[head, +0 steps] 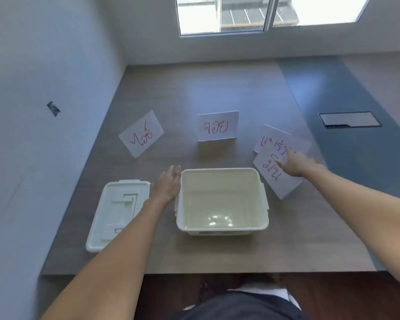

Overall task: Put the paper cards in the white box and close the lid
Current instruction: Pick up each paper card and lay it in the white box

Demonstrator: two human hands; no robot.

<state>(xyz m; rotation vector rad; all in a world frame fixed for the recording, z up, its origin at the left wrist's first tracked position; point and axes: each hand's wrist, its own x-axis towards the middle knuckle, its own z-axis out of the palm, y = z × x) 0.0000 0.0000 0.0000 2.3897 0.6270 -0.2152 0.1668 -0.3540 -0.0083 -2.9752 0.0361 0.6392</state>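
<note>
Reaching over the nearest card [278, 179], your right hand [296, 166] spreads its fingers on it; your open left hand [168, 187] steadies the empty box [222, 228], lid [116, 213] alongside.

Bare forearms, no sleeves, dark trousers [236, 306]

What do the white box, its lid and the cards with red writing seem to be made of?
White box: apparently plastic, smooth and glossy, with bright window glints on its floor.
Lid: likely the same plastic, with moulded raised ridges.
Cards: thin matte paper or light card, folded so they stand; the red writing looks like marker.
</note>
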